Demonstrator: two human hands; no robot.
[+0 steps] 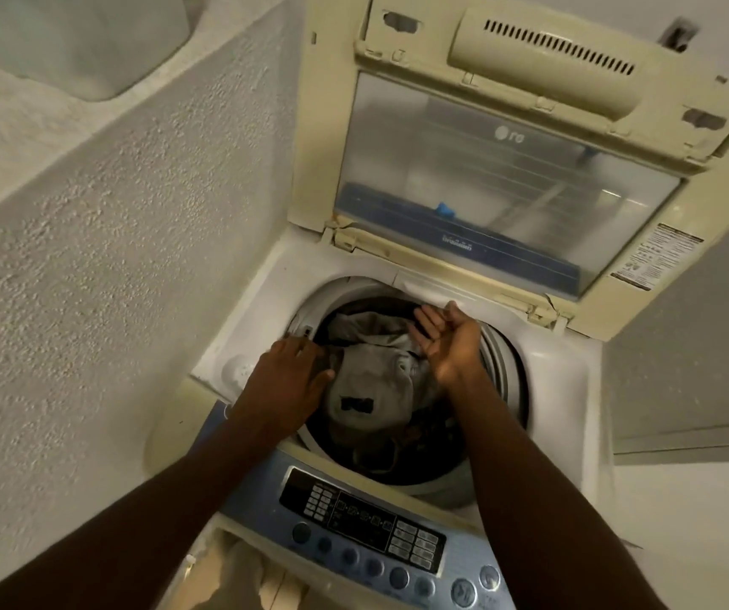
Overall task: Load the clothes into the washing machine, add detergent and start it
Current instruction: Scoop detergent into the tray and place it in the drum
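Note:
A top-loading washing machine (561,389) stands below me with its lid (508,178) raised upright at the back. Its round drum holds a pile of clothes, with a grey garment (367,389) bearing a black label on top. My left hand (288,380) lies palm down on the drum's left rim, fingers spread, touching the grey garment's edge. My right hand (446,336) hovers over the drum's far right side, palm turned up and fingers apart, holding nothing. No detergent is in view.
The blue control panel (367,530) with buttons and a dark display runs along the machine's near edge. A rough plastered wall (111,257) rises close on the left. A pale cloth (248,570) shows below the panel. A white wall stands to the right.

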